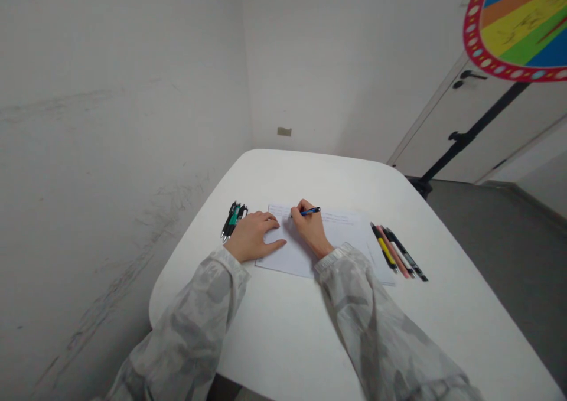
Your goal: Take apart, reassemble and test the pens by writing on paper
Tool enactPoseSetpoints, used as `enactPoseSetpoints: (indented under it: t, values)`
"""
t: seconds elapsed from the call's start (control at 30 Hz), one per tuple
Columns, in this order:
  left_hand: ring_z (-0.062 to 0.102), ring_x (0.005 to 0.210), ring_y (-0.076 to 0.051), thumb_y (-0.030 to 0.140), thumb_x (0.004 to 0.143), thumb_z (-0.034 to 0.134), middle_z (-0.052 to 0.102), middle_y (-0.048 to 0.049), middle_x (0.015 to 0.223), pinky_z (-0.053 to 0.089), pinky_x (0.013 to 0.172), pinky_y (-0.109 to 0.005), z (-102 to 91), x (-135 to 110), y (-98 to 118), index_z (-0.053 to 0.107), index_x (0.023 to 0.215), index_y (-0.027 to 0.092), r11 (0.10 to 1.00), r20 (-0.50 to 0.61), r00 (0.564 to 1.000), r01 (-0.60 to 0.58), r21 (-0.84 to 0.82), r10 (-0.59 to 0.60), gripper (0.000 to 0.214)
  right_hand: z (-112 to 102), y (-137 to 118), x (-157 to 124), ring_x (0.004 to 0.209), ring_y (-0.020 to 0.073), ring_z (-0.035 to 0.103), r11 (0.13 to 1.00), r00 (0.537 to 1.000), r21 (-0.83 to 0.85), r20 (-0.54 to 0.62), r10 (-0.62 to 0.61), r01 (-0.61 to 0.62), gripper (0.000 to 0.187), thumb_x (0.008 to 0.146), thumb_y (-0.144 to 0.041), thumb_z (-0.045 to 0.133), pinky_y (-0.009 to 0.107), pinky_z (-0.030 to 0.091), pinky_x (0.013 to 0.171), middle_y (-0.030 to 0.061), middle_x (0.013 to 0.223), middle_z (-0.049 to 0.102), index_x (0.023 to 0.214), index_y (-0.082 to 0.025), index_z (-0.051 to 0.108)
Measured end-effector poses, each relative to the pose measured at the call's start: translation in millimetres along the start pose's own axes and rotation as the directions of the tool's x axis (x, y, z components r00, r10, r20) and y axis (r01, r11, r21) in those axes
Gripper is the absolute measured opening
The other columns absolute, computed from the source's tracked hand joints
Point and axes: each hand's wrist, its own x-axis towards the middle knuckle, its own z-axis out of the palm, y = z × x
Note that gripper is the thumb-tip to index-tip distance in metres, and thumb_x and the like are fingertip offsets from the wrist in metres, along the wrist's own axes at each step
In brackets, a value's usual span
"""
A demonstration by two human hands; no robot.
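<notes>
A dark pen with a blue part [311, 211] is pinched in my right hand [308, 224], its tip down at the paper. White sheets of paper [287, 262] lie flat on the table, with rows of faint handwriting along their upper part. My left hand [253, 235] rests on the left side of the paper, fingers spread and thumb stretched out, holding nothing. Just left of that hand lie several pens [234, 218], black, green and white, partly hidden by it. To the right of the paper several more pens [396, 250] lie side by side, yellow, pink, white and black.
The white table [283, 324] has rounded corners and stands near a scuffed wall [110, 153] on the left. At the upper right a colourful wheel [522, 29] is held on a black stand [469, 132], in front of a white door [465, 111].
</notes>
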Motion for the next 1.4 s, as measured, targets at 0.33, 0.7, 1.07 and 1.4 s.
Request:
enactPoseSetpoints:
  t: [0.33,0.7,1.07,1.4]
  values:
    - [0.071,0.112,-0.030,0.052,0.095,0.077,0.077,-0.0080,0.122,0.057,0.102,-0.049,0.4,-0.1,-0.5,0.079,0.111,0.025,1.000,-0.004,1.000,-0.003,-0.010,0.003,0.031,-14.1,-12.1,-4.6,0.073,0.0184,0.056,0.986,0.999,0.168,-0.048,-0.010,0.018,0.019,0.091,-0.042,0.067,0.033,0.044,0.070,0.0000,0.079,0.062,0.089,-0.024,0.061]
    - [0.071,0.114,-0.030,0.053,0.095,0.077,0.077,-0.0086,0.123,0.057,0.104,-0.048,2.0,0.2,-0.7,0.078,0.114,0.024,1.000,-0.015,1.000,-0.002,-0.001,0.002,0.034,-115.4,0.6,-58.2,0.109,0.0294,0.074,0.990,0.973,-0.071,0.206,-0.105,0.122,0.063,0.085,-0.046,0.083,0.047,0.057,0.093,0.0097,0.129,0.079,0.144,-0.030,0.067]
    - [0.071,0.114,-0.029,0.055,0.097,0.074,0.076,-0.0088,0.126,0.056,0.105,-0.048,4.5,0.3,-2.9,0.077,0.117,0.025,0.999,0.001,1.000,-0.019,0.038,0.019,0.037,-213.4,23.7,-88.5,0.134,0.0355,0.070,0.976,0.988,-0.167,0.087,-0.128,0.141,0.063,0.085,-0.047,0.082,0.058,0.054,0.115,0.0102,0.129,0.081,0.144,-0.034,0.065]
    - [0.071,0.115,-0.029,0.054,0.099,0.072,0.076,-0.0089,0.127,0.056,0.105,-0.048,6.0,-1.5,-4.3,0.076,0.117,0.024,0.998,-0.007,1.000,-0.028,0.056,0.028,0.036,-231.8,29.8,-84.0,0.120,0.0350,0.076,0.969,0.990,-0.200,0.030,-0.141,0.144,0.056,0.086,-0.043,0.079,0.053,0.056,0.112,0.0126,0.124,0.082,0.138,-0.028,0.069]
